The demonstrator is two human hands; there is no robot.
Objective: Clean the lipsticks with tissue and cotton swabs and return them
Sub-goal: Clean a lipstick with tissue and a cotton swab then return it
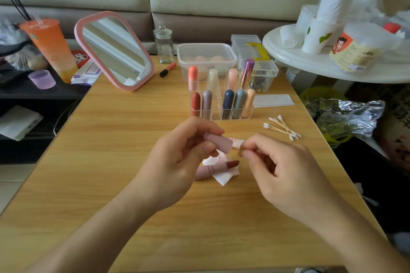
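Head view, left hand: I see my left hand (177, 161) at centre frame, its fingers (199, 126) curled round a mauve lipstick cap (218, 142), held above the worktop (133, 128) with the open end pointing to the right.
Head view, right hand: my right hand (281, 166) is just right of centre, thumb and forefinger pinching a tissue scrap (237, 142) that meets the cap's open end; I cannot tell how far it goes in.
Open lipstick: an open lipstick (213, 168) with a dark red bullet lies on its side just below the cap, resting on a tissue sheet (224, 178) spread on the worktop.
Organiser: a clear acrylic organiser (218, 115) stands above my hands in the frame, with upright capped lipsticks (228, 103) in two rows.
Cotton swabs: a loose pile of cotton swabs (282, 127) lies on the worktop, right of the organiser.
Folded tissue: a flat folded tissue (273, 100) lies just right of the organiser.
Upper left of frame: a pink-framed mirror (115, 50) leans back, with an orange drink cup (50, 46) beside it.
Upper centre: a glass jar (163, 45), an orange pen (168, 69) and a clear lidded box (206, 55) of sponges sit behind the organiser.
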